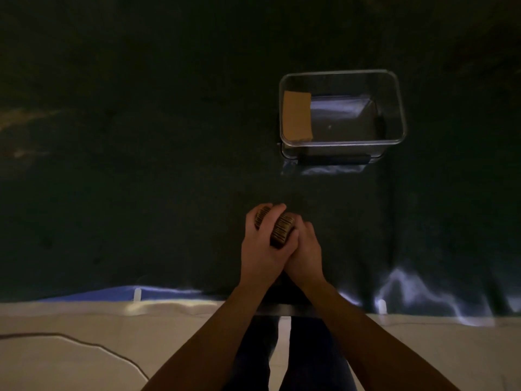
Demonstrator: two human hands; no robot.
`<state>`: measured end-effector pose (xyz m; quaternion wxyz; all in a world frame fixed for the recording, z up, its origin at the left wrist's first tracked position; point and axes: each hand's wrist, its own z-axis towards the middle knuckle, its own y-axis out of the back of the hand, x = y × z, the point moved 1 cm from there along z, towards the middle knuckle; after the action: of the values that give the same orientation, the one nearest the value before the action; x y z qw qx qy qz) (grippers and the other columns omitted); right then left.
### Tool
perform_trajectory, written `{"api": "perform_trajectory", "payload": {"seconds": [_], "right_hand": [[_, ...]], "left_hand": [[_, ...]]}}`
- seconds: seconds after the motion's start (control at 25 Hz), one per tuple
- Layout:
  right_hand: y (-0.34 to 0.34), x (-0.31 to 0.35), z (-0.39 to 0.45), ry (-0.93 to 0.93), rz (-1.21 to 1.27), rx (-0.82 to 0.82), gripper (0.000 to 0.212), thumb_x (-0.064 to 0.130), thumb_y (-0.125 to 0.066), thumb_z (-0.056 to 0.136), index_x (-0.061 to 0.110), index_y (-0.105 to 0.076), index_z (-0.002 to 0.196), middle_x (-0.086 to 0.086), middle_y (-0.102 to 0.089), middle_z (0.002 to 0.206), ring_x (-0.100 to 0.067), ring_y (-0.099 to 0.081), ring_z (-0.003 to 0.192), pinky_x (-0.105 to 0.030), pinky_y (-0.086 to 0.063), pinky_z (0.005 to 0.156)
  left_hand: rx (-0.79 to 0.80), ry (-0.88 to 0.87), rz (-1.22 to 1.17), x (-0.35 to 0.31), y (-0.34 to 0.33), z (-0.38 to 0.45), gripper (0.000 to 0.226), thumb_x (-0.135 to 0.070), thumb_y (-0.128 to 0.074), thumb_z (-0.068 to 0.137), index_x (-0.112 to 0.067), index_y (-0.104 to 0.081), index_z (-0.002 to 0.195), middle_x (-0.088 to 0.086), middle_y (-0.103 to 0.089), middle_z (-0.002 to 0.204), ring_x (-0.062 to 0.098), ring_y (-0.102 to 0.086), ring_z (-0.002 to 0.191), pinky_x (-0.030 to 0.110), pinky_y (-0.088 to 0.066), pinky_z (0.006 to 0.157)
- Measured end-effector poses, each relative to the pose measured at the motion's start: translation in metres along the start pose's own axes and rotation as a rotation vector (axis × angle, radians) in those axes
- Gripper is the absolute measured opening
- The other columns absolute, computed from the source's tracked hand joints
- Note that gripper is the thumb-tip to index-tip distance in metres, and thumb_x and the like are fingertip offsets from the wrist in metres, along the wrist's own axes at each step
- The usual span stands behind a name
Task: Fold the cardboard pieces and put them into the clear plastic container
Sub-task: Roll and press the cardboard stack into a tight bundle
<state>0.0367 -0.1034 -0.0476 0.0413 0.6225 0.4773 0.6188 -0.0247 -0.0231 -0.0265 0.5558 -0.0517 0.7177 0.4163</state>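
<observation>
Both hands meet near the front middle of the dark table, pressed together around a folded cardboard piece [282, 227] whose corrugated edge shows between the fingers. My left hand [262, 249] wraps over it from the left, with fingers across its top. My right hand [306, 253] clasps it from the right, partly tucked under the left. The clear plastic container [400, 108] stands farther back to the right. One folded brown cardboard piece [297, 115] lies at its left end inside.
A dark sheet [141, 165] covers the table, wrinkled and shiny at the front right edge [408, 289]. Below the edge is a pale floor with a thin dark cable [98, 347] at the left. My legs [282, 356] show under my forearms.
</observation>
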Motion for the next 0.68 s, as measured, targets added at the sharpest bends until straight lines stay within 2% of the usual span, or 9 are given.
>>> {"api": "perform_trajectory", "payload": {"seconds": [0.12, 0.24, 0.32, 0.44, 0.56, 0.68], "right_hand": [[0.001, 0.001, 0.003, 0.03, -0.014, 0.035, 0.044, 0.031, -0.069, 0.081, 0.03, -0.048, 0.119, 0.015, -0.051, 0.11, -0.008, -0.049, 0.104, -0.027, -0.047, 0.082], [0.001, 0.007, 0.004, 0.055, 0.052, -0.052, 0.046, 0.033, -0.069, 0.079, 0.04, -0.043, 0.117, 0.028, -0.041, 0.099, 0.002, -0.048, 0.089, -0.012, -0.036, 0.073], [-0.004, 0.004, 0.004, 0.008, 0.03, -0.018, 0.045, 0.032, -0.069, 0.08, 0.039, -0.045, 0.118, 0.023, -0.047, 0.106, 0.006, -0.045, 0.087, -0.011, -0.031, 0.075], [-0.011, -0.007, 0.002, -0.039, -0.029, 0.028, 0.04, 0.027, -0.069, 0.083, 0.027, -0.053, 0.119, 0.006, -0.056, 0.118, 0.006, -0.038, 0.098, -0.014, -0.031, 0.081], [-0.01, -0.005, 0.004, 0.008, -0.011, -0.007, 0.035, 0.022, -0.068, 0.084, 0.022, -0.056, 0.117, 0.007, -0.056, 0.112, -0.001, -0.043, 0.098, -0.018, -0.037, 0.081], [-0.007, -0.001, 0.004, 0.044, -0.053, -0.034, 0.029, 0.02, -0.067, 0.085, 0.018, -0.058, 0.113, 0.006, -0.06, 0.104, -0.005, -0.047, 0.092, -0.024, -0.041, 0.077]], "left_hand": [[0.001, 0.011, 0.038, 0.002, 0.004, 0.003, 0.052, -0.05, -0.062, 0.079, -0.043, -0.046, 0.127, 0.002, -0.04, 0.139, 0.014, -0.051, 0.117, 0.023, -0.048, 0.091], [-0.065, -0.02, 0.027, 0.005, 0.006, 0.003, 0.047, -0.048, -0.064, 0.078, -0.042, -0.051, 0.123, -0.005, -0.04, 0.136, 0.009, -0.05, 0.115, 0.012, -0.044, 0.089], [-0.033, 0.001, 0.041, 0.007, 0.004, 0.002, 0.049, -0.051, -0.061, 0.078, -0.044, -0.049, 0.124, -0.007, -0.036, 0.137, 0.008, -0.049, 0.115, 0.009, -0.039, 0.086], [0.026, 0.007, 0.076, 0.01, 0.002, -0.001, 0.052, -0.054, -0.06, 0.079, -0.048, -0.043, 0.128, -0.004, -0.035, 0.139, 0.008, -0.048, 0.114, 0.009, -0.037, 0.084], [0.023, 0.013, 0.073, 0.012, 0.002, 0.001, 0.054, -0.054, -0.06, 0.08, -0.049, -0.041, 0.131, -0.006, -0.035, 0.14, 0.004, -0.047, 0.113, 0.01, -0.039, 0.084], [0.055, 0.015, 0.056, 0.007, 0.004, 0.003, 0.056, -0.056, -0.059, 0.081, -0.05, -0.039, 0.133, -0.002, -0.036, 0.144, 0.01, -0.049, 0.118, 0.02, -0.045, 0.089]]}}
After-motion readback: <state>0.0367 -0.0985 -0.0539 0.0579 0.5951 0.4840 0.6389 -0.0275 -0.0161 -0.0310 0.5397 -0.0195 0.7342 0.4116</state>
